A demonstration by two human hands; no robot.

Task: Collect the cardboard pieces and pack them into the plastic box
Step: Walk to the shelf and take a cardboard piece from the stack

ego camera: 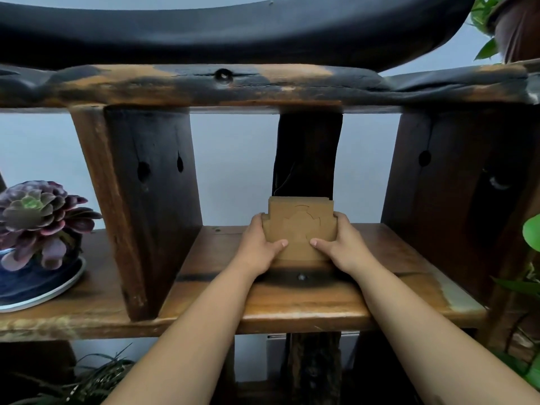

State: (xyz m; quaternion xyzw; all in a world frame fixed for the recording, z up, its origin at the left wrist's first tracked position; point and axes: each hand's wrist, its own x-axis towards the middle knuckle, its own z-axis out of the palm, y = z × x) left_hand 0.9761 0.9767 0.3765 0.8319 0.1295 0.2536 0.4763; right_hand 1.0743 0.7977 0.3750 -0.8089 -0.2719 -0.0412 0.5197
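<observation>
Dark, weathered wood fills the view: a rough shelving unit (263, 311) stands against a pale wall, its thick uprights dividing the middle shelf into bays. On that shelf, in the central bay, a stack of cardboard pieces (298, 229) stands upright on its lower edge, leaning back toward the dark post (306, 153) directly behind it. The front piece is tan, stepped at its upper corners, and carries a faint cut outline shaped like a leaf or flower; further pieces show as thin edges along the top behind it. Both hands are closed on the stack from opposite sides. The left hand (260, 247) wraps its fingers around the left edge with the thumb pressed flat across the lower front face. The right hand (342, 245) mirrors it on the right edge, thumb pointing inward, so the two thumb tips lie near each other on the cardboard without touching. Bare forearms reach in from the bottom of the view. Just in front of the stack a bolt head (301, 277) sits in a dark patch of the shelf board. Well apart to the left, in the next bay, a purple succulent (38, 217) grows in a blue pot (35, 279) on a pale saucer (58, 293). Green leaves (531, 232) edge the right side.
</observation>
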